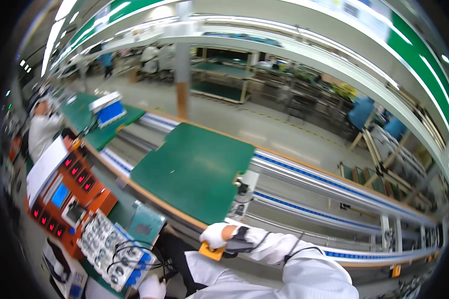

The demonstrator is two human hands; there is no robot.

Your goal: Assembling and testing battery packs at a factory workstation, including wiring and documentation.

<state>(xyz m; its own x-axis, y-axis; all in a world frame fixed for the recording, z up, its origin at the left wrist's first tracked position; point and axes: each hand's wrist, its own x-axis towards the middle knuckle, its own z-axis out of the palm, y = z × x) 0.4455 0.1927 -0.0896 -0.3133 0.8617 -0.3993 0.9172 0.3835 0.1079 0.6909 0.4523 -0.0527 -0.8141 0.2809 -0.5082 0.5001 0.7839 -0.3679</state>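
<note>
In the head view, low in the frame just left of centre, the gloved right hand (215, 235) grips a small orange block (211, 251), fingers curled over its top edge, beside the green counter (194, 169). At the bottom edge, the left hand (152, 288) rests near a tray of parts (110, 246); its fingers cannot be made out.

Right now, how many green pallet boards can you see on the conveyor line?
2. One large green board lies on the conveyor straight ahead, beyond the right hand. A second green board is farther along on the left, carrying a blue-and-white box. Others farther down may be hidden.
</note>
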